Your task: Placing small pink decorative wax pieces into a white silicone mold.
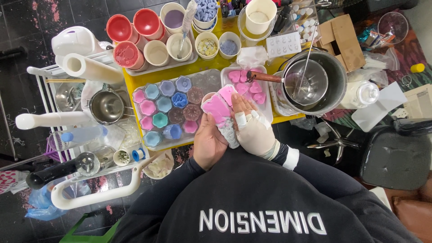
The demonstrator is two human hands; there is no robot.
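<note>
Head view looks down on two hands meeting over a pink silicone mould, held between them just above the person's dark sweatshirt. Left of the grip, a small steel pot sits on a white rack, and nearer the grip a clear tray holds flower-shaped wax pieces in pink, blue, teal and brown. The left hand cups the mould from below, fingers curled up around its lower edge. The right hand, bandaged in white across palm and fingers, lies flat against the mould's right side, pressing it into the left palm. Just beyond the grip, pink heart pieces lie in another tray. Right of the grip stands a large steel pot with a smaller pan inside it.
</note>
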